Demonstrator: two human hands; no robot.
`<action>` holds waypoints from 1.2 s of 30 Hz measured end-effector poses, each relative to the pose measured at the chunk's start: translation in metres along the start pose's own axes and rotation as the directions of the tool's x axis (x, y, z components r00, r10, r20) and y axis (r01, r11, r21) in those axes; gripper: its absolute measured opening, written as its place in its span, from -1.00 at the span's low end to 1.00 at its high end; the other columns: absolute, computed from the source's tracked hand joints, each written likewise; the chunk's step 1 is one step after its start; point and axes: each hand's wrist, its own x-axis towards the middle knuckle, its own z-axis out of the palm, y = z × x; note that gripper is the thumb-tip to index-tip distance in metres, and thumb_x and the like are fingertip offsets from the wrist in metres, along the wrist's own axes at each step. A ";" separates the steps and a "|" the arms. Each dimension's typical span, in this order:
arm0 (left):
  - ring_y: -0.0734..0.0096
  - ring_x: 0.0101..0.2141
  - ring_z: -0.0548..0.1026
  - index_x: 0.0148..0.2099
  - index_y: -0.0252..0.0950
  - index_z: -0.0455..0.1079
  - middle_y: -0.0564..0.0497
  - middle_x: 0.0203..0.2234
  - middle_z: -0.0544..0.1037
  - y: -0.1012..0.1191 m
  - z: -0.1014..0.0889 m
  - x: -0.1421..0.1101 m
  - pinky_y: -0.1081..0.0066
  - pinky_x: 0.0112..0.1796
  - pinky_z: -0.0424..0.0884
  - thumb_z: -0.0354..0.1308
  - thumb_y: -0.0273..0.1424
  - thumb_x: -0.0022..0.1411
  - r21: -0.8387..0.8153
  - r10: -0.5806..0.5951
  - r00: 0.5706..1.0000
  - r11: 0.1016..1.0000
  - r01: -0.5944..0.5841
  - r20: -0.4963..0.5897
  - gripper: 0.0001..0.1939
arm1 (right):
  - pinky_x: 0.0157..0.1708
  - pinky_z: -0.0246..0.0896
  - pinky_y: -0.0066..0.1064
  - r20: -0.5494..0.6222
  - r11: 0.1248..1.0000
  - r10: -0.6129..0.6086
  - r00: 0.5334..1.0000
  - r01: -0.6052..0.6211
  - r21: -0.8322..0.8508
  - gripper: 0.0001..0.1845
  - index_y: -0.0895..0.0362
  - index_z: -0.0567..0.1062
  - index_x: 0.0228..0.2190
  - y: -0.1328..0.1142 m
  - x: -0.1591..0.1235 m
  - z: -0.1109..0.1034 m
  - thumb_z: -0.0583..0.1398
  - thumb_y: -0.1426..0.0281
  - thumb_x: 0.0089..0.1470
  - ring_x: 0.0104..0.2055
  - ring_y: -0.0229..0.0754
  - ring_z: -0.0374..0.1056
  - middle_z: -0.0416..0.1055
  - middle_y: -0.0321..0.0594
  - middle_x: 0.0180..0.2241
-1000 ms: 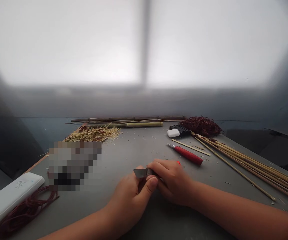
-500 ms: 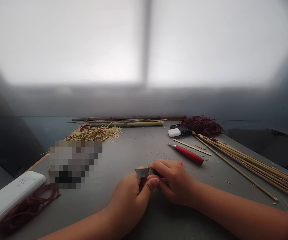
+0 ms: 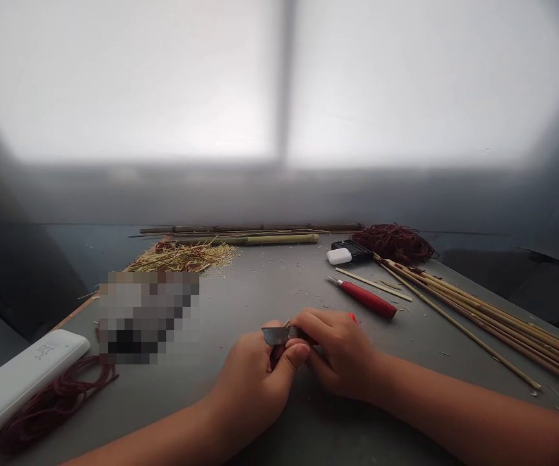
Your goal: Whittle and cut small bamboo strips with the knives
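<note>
My right hand (image 3: 335,349) is closed round a knife (image 3: 275,335), its short, broad metal blade pointing left. A small red bit shows behind this hand; I cannot tell if it belongs to the knife. Close against the blade, my left hand (image 3: 254,375) is curled with its thumb near the right fingers. What it grips is mostly hidden; only a thin pale sliver (image 3: 286,323) sticks up at the blade. Beyond the hands lies a red-handled carving tool (image 3: 366,299), beside pale bamboo strips (image 3: 374,283).
Bamboo sticks (image 3: 483,317) lie along the right. Dark red cord (image 3: 393,242) is heaped behind a white case (image 3: 339,256). Shavings (image 3: 186,257) pile up at back left, before bamboo poles (image 3: 279,239). A white power bank (image 3: 31,382) and coiled cord (image 3: 60,401) sit at left.
Both hands stay almost in place. A pale sliver now stands up at the knife blade, where less of it showed before.
</note>
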 end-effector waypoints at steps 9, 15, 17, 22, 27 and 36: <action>0.42 -0.47 0.16 -0.44 -0.25 0.23 0.11 -0.54 0.27 0.003 0.001 0.003 0.41 -0.42 0.12 0.04 -0.05 0.26 -0.065 -0.062 0.997 0.996 0.058 -0.047 -0.61 | -0.52 -0.10 -0.43 -0.023 0.998 0.004 1.000 -0.005 -0.065 -0.78 0.11 0.35 -0.41 0.003 -0.002 0.004 0.01 0.34 0.26 -0.55 -0.25 0.20 0.35 -0.29 -0.54; 0.44 -0.48 0.13 -0.45 -0.26 0.25 0.12 -0.56 0.22 0.001 0.001 0.004 0.42 -0.44 0.10 0.07 -0.01 0.23 -0.075 -0.093 0.994 0.993 0.089 -0.062 -0.57 | -0.53 -0.12 -0.42 -0.041 0.993 -0.001 0.999 -0.004 -0.121 -0.78 0.11 0.34 -0.41 0.003 -0.001 0.003 0.01 0.35 0.27 -0.56 -0.25 0.17 0.33 -0.29 -0.55; 0.44 -0.48 0.12 -0.46 -0.25 0.23 0.13 -0.57 0.20 0.001 0.001 0.004 0.42 -0.45 0.09 0.07 -0.01 0.23 -0.078 -0.096 0.994 0.993 0.091 -0.056 -0.57 | -0.53 -0.12 -0.42 -0.037 0.992 -0.007 0.999 0.002 -0.130 -0.78 0.11 0.34 -0.41 0.003 -0.001 0.003 0.01 0.35 0.27 -0.56 -0.25 0.18 0.34 -0.29 -0.54; 0.50 -0.55 -0.03 -0.56 -0.20 -0.06 0.20 -0.64 -0.01 0.003 0.000 0.005 0.43 -0.53 -0.04 0.13 0.11 0.09 -0.107 -0.204 0.970 0.976 0.191 -0.132 -0.41 | -0.56 -0.11 -0.44 -0.106 0.988 0.053 0.993 -0.068 -0.142 -0.77 0.10 0.31 -0.46 0.003 0.001 0.002 0.04 0.34 0.26 -0.60 -0.28 0.14 0.30 -0.33 -0.58; 0.51 -0.55 -0.01 -0.54 -0.20 -0.03 0.20 -0.63 0.03 -0.003 0.001 0.007 0.44 -0.53 -0.01 0.10 0.17 0.10 -0.150 -0.144 0.983 0.981 0.125 -0.118 -0.39 | -0.57 -0.08 -0.43 -0.119 0.984 0.036 0.992 -0.056 -0.167 -0.75 0.11 0.33 -0.42 0.001 0.002 0.002 0.00 0.34 0.29 -0.60 -0.26 0.15 0.33 -0.31 -0.57; 0.49 -0.51 0.07 -0.44 -0.20 0.00 0.18 -0.56 0.11 -0.010 0.001 0.004 0.44 -0.49 0.07 0.03 0.21 0.18 -0.113 -0.097 0.992 0.990 0.089 -0.074 -0.41 | -0.51 0.04 -0.44 -0.132 0.992 0.038 0.991 -0.053 -0.113 -0.72 0.13 0.38 -0.30 0.002 0.001 -0.001 -0.03 0.29 0.37 -0.54 -0.26 0.23 0.39 -0.27 -0.50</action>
